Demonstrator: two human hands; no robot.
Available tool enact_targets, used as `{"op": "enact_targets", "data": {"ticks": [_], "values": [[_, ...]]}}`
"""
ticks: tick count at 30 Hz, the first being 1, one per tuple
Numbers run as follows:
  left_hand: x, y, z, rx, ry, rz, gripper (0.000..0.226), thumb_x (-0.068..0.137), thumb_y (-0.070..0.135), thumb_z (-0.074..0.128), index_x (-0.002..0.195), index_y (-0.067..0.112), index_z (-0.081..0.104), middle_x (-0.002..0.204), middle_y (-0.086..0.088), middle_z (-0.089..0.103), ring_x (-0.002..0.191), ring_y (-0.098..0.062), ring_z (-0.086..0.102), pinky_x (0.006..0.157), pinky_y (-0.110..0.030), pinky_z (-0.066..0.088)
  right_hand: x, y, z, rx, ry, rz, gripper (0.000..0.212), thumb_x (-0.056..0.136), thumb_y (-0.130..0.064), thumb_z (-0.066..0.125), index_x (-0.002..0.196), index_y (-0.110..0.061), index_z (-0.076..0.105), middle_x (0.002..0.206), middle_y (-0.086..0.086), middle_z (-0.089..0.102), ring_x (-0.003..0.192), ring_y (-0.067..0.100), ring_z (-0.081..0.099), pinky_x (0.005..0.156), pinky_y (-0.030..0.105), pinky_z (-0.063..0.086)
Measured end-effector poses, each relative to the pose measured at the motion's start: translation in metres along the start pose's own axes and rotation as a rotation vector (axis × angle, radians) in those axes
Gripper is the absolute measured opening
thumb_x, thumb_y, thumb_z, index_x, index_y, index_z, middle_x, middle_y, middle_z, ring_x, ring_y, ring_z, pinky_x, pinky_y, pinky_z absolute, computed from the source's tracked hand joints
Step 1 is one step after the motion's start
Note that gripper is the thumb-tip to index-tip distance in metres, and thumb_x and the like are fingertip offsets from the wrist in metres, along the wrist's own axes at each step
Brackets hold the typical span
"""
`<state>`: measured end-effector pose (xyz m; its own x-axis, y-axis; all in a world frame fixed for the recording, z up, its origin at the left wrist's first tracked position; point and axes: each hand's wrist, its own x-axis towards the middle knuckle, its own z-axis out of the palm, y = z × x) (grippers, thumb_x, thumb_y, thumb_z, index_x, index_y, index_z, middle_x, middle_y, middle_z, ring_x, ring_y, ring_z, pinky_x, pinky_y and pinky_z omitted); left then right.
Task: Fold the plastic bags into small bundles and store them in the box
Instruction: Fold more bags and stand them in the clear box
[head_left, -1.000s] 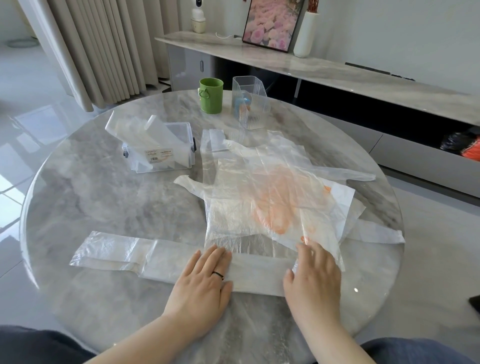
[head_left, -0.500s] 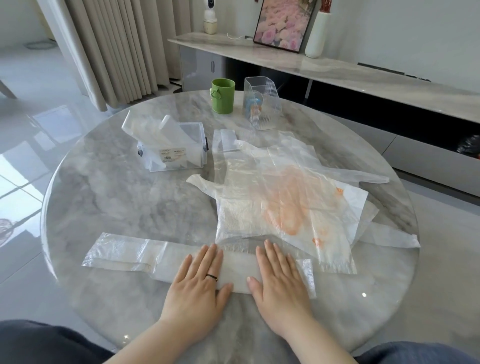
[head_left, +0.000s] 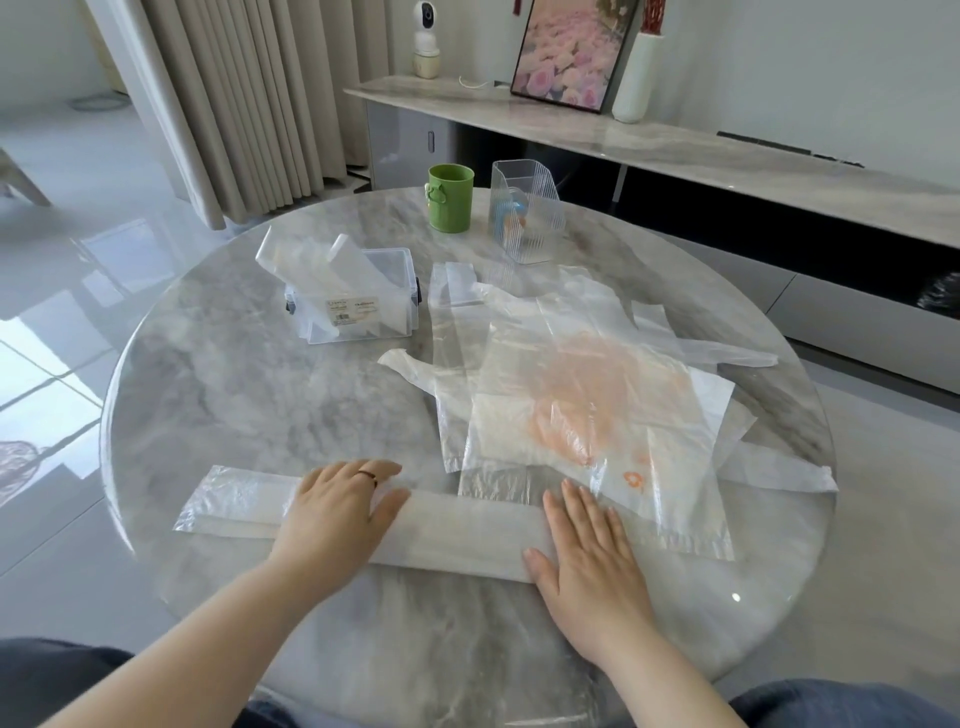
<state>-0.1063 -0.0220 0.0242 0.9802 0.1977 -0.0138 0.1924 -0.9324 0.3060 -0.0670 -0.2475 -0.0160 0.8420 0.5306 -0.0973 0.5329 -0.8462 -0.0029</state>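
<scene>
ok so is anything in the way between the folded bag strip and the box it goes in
Nothing visible. The left hand and right hand press the folded strip flat; only bare table lies between it and the box. The pile of loose bags sits off to the right.

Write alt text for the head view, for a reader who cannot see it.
A left hand and a right hand press flat on a plastic bag folded into a long strip at the near edge of a round marble table. Behind it lie a pile of unfolded bags, a clear box holding bags and a green cup.
</scene>
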Motion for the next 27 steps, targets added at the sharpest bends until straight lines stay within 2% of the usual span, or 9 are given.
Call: {"op": "enact_targets", "data": {"ticks": [2, 4, 6, 8, 11, 14, 18, 21, 27], "values": [[0.019, 0.007, -0.005, 0.08, -0.219, 0.042, 0.04, 0.094, 0.046, 0.037, 0.13, 0.029, 0.042, 0.133, 0.012, 0.045, 0.128, -0.01, 0.036, 0.103, -0.021, 0.02, 0.002, 0.001, -0.001, 0.062, 0.052, 0.049, 0.129, 0.042, -0.069, -0.047, 0.149, -0.014, -0.001, 0.143, 0.001, -0.024, 0.135, 0.021, -0.023, 0.088, 0.015, -0.04], [0.036, 0.011, -0.008, 0.117, -0.384, 0.037, 0.038, 0.091, 0.044, 0.048, 0.124, 0.027, 0.046, 0.128, 0.009, 0.048, 0.12, -0.012, 0.041, 0.099, -0.023, 0.024, 0.006, 0.001, 0.0, 0.017, 0.014, 0.132, 0.097, 0.083, -0.063, -0.017, 0.135, -0.012, 0.047, 0.146, 0.013, 0.032, 0.136, 0.023, 0.025, 0.107, 0.022, -0.016], [0.046, 0.016, -0.011, 0.149, -0.508, 0.021, 0.041, 0.086, 0.044, 0.056, 0.119, 0.021, 0.047, 0.122, 0.007, 0.053, 0.105, -0.013, 0.047, 0.092, -0.022, 0.023, 0.007, -0.004, -0.006, 0.074, -0.038, 0.162, 0.073, 0.094, -0.048, 0.003, 0.119, -0.015, 0.064, 0.13, 0.009, 0.057, 0.121, 0.02, 0.053, 0.109, 0.026, -0.002], [0.052, 0.022, -0.012, 0.227, -0.599, 0.013, 0.047, 0.083, 0.045, 0.06, 0.118, 0.017, 0.048, 0.111, 0.007, 0.055, 0.094, -0.014, 0.047, 0.092, -0.024, 0.023, 0.007, -0.002, -0.003, 0.045, -0.027, 0.158, 0.078, 0.092, -0.05, -0.004, 0.129, -0.014, 0.055, 0.139, 0.012, 0.045, 0.129, 0.024, 0.044, 0.109, 0.024, -0.009], [0.056, 0.033, -0.014, 0.305, -0.696, 0.014, 0.052, 0.084, 0.044, 0.06, 0.122, 0.011, 0.048, 0.08, 0.01, 0.043, 0.089, -0.015, 0.042, 0.1, -0.028, 0.024, 0.006, 0.0, 0.005, 0.005, 0.03, 0.145, 0.067, 0.096, -0.044, 0.01, 0.108, -0.018, 0.07, 0.117, 0.005, 0.066, 0.112, 0.018, 0.061, 0.108, 0.03, 0.006], [0.056, 0.038, -0.014, 0.308, -0.729, 0.051, 0.05, 0.085, 0.04, 0.059, 0.124, 0.011, 0.048, 0.075, 0.009, 0.037, 0.089, -0.016, 0.04, 0.101, -0.029, 0.024, 0.006, 0.001, 0.013, 0.004, 0.094, 0.124, 0.06, 0.094, -0.045, 0.018, 0.106, -0.018, 0.07, 0.114, 0.004, 0.068, 0.115, 0.016, 0.048, 0.108, 0.031, 0.008], [0.05, 0.033, -0.017, 0.127, -0.718, 0.016, 0.041, 0.084, 0.03, 0.063, 0.119, 0.013, 0.052, 0.091, 0.007, 0.048, 0.086, -0.014, 0.043, 0.079, -0.02, 0.034, 0.006, 0.002, 0.015, -0.007, 0.228, 0.156, 0.055, 0.089, -0.05, 0.026, 0.117, -0.018, 0.06, 0.117, 0.003, 0.066, 0.116, 0.015, 0.04, 0.108, 0.033, 0.007], [0.05, 0.024, -0.021, -0.04, -0.676, -0.029, 0.014, 0.083, 0.023, 0.065, 0.082, 0.017, 0.052, 0.076, 0.01, 0.042, 0.063, -0.005, 0.04, 0.052, -0.013, 0.032, 0.005, 0.003, 0.014, -0.019, 0.31, 0.166, 0.055, 0.081, -0.052, 0.031, 0.122, -0.018, 0.044, 0.121, 0.002, 0.064, 0.118, 0.015, 0.039, 0.107, 0.033, 0.008], [0.041, 0.011, -0.012, -0.134, -0.673, -0.095, 0.034, 0.077, 0.02, 0.071, 0.065, 0.022, 0.039, 0.068, 0.01, 0.04, 0.059, -0.006, 0.036, 0.048, -0.015, 0.029, 0.007, 0.005, 0.019, -0.045, 0.427, 0.189, 0.058, 0.076, -0.051, 0.034, 0.122, -0.017, 0.044, 0.12, 0.001, 0.065, 0.117, 0.015, 0.039, 0.107, 0.031, 0.007]]}}
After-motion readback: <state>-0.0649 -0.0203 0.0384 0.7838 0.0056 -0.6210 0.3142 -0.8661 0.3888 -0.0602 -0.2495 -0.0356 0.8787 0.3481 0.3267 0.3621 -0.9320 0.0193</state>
